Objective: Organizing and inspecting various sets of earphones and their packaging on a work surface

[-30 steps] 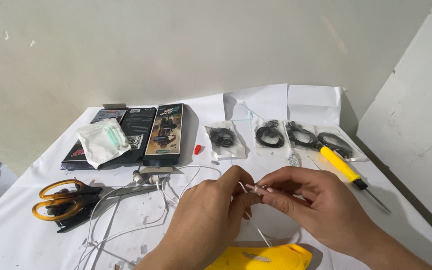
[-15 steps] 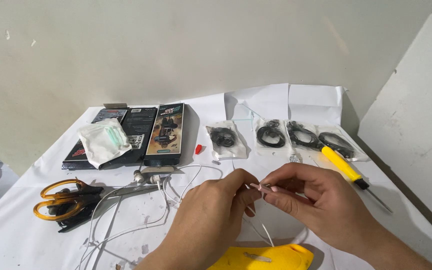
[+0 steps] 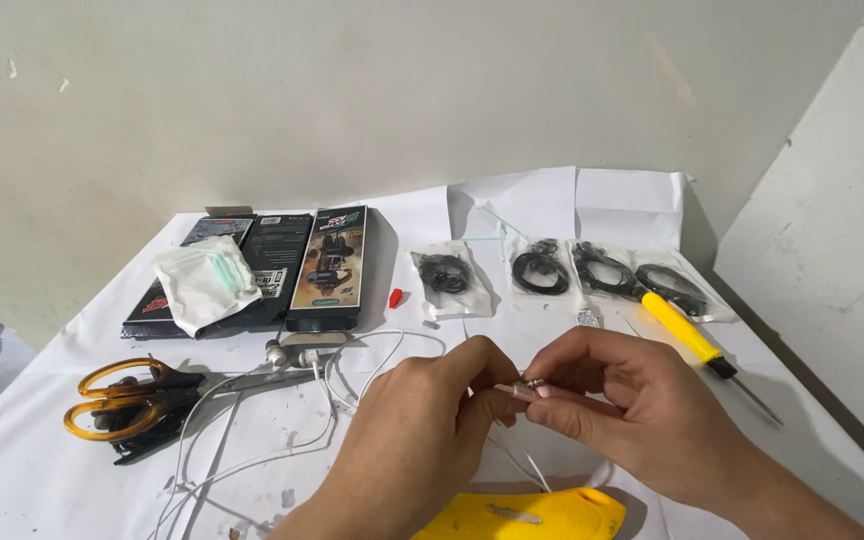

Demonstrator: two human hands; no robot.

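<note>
My left hand (image 3: 412, 440) and my right hand (image 3: 632, 410) meet above the middle of the white-covered table (image 3: 822, 440). Between their fingertips they pinch a small metal plug (image 3: 534, 386) on the end of a thin white cable (image 3: 522, 462) that hangs down from the fingers. More white earphone cable (image 3: 252, 440) lies in loops on the table left of my left hand.
Scissors with amber handles (image 3: 127, 405) lie at the left. Dark product boxes (image 3: 282, 270) and a white pouch (image 3: 204, 283) sit at the back left. Several clear bags of black cables (image 3: 542, 270) line the back. A yellow-handled screwdriver (image 3: 687, 332) lies right; a yellow object (image 3: 527, 515) is at the front edge.
My hands have drawn closer together, and the bare wire ends that stuck out between the fingers are now tucked in at the plug.
</note>
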